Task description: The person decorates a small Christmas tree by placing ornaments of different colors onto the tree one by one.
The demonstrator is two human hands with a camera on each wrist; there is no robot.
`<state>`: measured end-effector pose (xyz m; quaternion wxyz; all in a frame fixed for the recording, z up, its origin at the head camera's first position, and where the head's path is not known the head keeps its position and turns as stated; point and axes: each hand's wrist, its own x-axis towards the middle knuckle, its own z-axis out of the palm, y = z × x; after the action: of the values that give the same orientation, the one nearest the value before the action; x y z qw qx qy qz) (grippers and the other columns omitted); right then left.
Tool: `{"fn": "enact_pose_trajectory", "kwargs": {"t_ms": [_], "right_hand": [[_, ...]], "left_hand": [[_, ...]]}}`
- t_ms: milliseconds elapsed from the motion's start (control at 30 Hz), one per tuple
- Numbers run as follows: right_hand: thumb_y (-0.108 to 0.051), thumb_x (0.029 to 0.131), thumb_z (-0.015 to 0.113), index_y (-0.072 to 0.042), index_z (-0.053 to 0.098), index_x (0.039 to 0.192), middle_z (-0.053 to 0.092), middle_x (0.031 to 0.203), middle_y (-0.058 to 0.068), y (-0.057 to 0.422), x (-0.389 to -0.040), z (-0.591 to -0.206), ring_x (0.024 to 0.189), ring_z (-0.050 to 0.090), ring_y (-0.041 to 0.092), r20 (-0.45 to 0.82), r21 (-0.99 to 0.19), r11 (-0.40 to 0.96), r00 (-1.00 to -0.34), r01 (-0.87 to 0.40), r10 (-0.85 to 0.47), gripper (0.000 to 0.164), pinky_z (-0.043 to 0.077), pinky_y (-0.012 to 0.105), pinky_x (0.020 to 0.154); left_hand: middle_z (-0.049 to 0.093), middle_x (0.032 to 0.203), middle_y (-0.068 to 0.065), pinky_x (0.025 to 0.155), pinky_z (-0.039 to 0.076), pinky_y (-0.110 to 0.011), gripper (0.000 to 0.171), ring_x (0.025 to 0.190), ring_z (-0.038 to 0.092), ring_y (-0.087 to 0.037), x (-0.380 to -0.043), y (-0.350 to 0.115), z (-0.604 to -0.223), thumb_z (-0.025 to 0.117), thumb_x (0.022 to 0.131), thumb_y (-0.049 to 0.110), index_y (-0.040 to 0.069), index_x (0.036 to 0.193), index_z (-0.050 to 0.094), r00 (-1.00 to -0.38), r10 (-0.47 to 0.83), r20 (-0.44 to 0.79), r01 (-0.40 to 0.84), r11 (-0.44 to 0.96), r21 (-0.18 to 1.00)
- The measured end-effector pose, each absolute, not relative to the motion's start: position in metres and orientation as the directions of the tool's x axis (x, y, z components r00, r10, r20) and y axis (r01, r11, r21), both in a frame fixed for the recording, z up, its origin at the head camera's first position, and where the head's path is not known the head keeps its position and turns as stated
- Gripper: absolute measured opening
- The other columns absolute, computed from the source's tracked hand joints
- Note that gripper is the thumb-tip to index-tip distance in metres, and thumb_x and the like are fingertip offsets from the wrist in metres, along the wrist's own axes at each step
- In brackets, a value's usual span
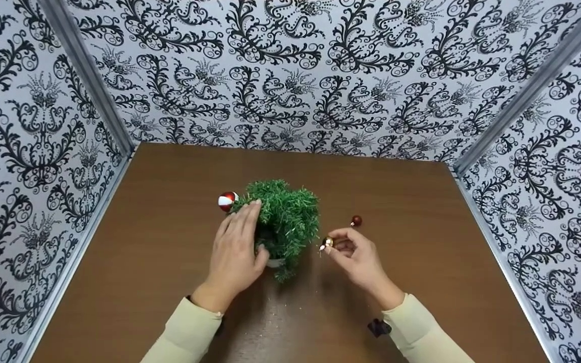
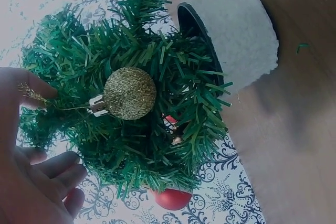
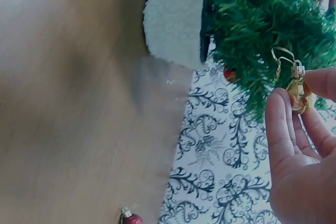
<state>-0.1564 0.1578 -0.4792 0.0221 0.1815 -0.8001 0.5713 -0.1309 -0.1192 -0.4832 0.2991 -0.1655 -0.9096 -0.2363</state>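
Observation:
A small artificial Christmas tree stands in a white fuzzy pot. My left hand rests against its left side, fingers extended along the branches. Between the thumb and fingers of my right hand I pinch a small shiny gold bell ornament, its gold loop hanging free, just right of the tree. A glittery gold ball hangs on the branches by the left hand. At the tree's left shows a red and white ball.
A small dark red ball ornament lies on the brown table beyond the right hand. Bits of glitter are scattered near the pot. Black-and-white patterned walls enclose the table at the back and sides.

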Motion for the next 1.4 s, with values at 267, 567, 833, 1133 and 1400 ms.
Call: {"fn": "enact_pose_trajectory", "kwargs": {"t_ms": [267,567,833,1133,1400], "right_hand": [[0.008,0.083,0.073,0.011,0.063,0.108,0.068,0.095,0.017,0.151,-0.147,-0.467,0.084,0.067,0.030,0.266,-0.907,0.251,-0.922,-0.339,-0.283,0.027,0.058,0.030,0.073],[0.009,0.083,0.074,0.009,0.064,0.107,0.068,0.094,0.017,0.145,-0.141,-0.459,0.083,0.067,0.029,0.293,-0.900,0.234,-0.908,-0.368,-0.299,0.026,0.058,0.029,0.072],[0.011,0.081,0.074,0.012,0.063,0.107,0.068,0.094,0.017,0.143,-0.139,-0.460,0.083,0.067,0.027,0.342,-0.888,0.195,-0.882,-0.416,-0.323,0.027,0.058,0.030,0.071],[0.011,0.081,0.074,0.003,0.066,0.106,0.068,0.094,0.015,0.140,-0.136,-0.458,0.082,0.067,0.025,0.351,-0.877,0.216,-0.880,-0.428,-0.319,0.027,0.058,0.030,0.070],[0.013,0.081,0.073,0.007,0.064,0.106,0.067,0.094,0.017,0.138,-0.135,-0.458,0.083,0.067,0.027,0.353,-0.875,0.216,-0.876,-0.434,-0.328,0.027,0.058,0.031,0.071]], "left_hand": [[0.044,0.151,-0.014,0.113,0.028,-0.046,0.084,0.138,0.041,-0.027,-0.131,-0.118,-0.482,0.067,0.077,0.014,0.004,0.154,0.033,-0.760,0.176,0.625,0.452,0.835,0.315],[0.044,0.152,-0.013,0.112,0.029,-0.047,0.084,0.137,0.043,-0.027,-0.131,-0.117,-0.483,0.068,0.078,0.014,0.005,0.154,0.034,-0.739,0.171,0.651,0.472,0.821,0.320],[0.047,0.148,-0.014,0.111,0.031,-0.046,0.084,0.135,0.045,-0.027,-0.130,-0.117,-0.486,0.067,0.079,0.013,0.006,0.155,0.032,-0.725,0.180,0.665,0.486,0.817,0.309],[0.047,0.148,-0.012,0.111,0.031,-0.044,0.084,0.136,0.044,-0.025,-0.130,-0.116,-0.486,0.067,0.080,0.013,0.006,0.156,0.032,-0.717,0.189,0.670,0.499,0.811,0.306],[0.058,0.135,-0.012,0.103,0.041,-0.045,0.078,0.121,0.056,-0.028,-0.128,-0.114,-0.486,0.069,0.078,0.010,0.006,0.151,0.041,-0.649,0.183,0.739,0.539,0.796,0.276]]}}
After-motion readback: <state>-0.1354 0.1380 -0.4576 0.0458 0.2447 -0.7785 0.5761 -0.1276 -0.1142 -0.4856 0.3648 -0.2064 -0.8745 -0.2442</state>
